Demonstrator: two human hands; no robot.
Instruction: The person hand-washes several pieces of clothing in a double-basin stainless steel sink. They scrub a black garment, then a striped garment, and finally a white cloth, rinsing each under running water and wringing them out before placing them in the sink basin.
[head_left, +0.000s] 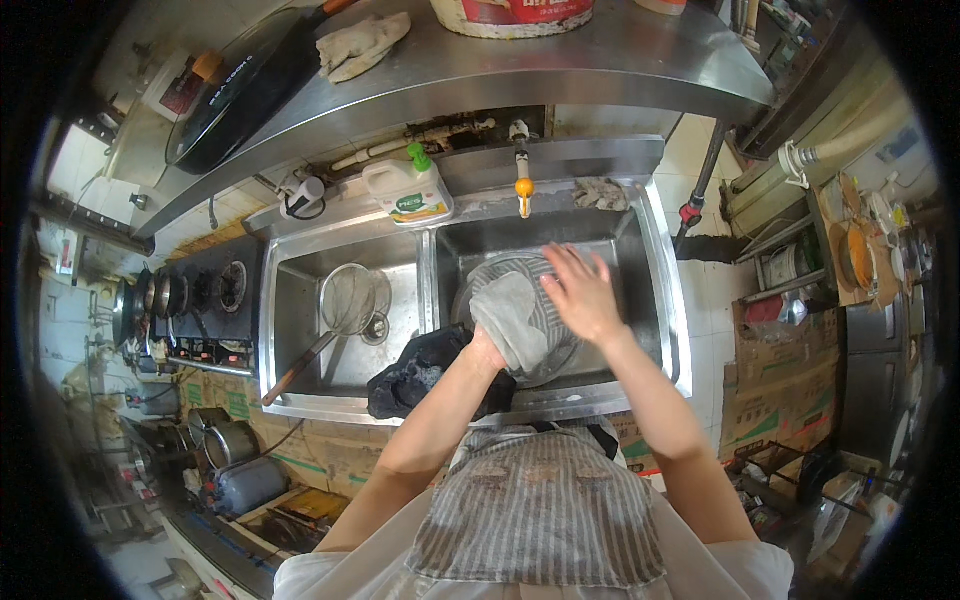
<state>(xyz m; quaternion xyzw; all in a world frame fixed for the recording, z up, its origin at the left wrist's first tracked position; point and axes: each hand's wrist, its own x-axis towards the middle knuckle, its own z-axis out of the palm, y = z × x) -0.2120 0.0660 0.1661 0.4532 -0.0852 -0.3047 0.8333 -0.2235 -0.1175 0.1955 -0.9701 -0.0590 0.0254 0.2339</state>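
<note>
A light grey cloth (514, 311) is held in my left hand (491, 352) above the right sink basin (645, 277); it covers the fingers. Beneath it lies grey striped fabric (555, 319) in a round, shallow vessel (564, 367), mostly hidden by the cloths. My right hand (581, 292) hovers over or rests lightly on the striped fabric, fingers spread and holding nothing; contact is unclear. Black fabric (420, 367) drapes over the sink's front rim, partly behind my left forearm.
A wooden-handled wire strainer (349, 300) leans in the left basin. Along the back ledge stand a white pump jug (409, 187), a tap (523, 180) with a yellow part, and a crumpled rag (601, 193). A steel shelf (480, 82) overhangs the sink. A gas stove (202, 289) adjoins at left.
</note>
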